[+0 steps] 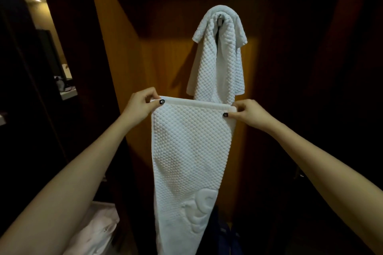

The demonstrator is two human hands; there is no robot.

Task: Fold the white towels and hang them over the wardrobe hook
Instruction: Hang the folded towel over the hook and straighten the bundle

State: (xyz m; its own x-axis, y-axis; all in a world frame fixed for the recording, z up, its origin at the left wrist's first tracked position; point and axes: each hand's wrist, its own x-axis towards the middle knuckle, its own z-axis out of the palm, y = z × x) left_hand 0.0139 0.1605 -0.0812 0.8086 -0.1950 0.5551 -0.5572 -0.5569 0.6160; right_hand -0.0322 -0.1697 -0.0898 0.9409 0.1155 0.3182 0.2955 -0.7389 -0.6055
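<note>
Wardrobe hook (220, 19) bears hung towel (217, 64); left grip (143, 103) and right grip (249, 112) pinch second towel (190, 151).

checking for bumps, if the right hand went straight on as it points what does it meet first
Probably the lower end of the hanging towel, just beyond the right hand; depth is unclear.

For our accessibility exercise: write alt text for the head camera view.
The left hand and right hand pinch the top corners of a white towel. Behind it, a second towel drapes over the hook on the wardrobe wall.
</note>
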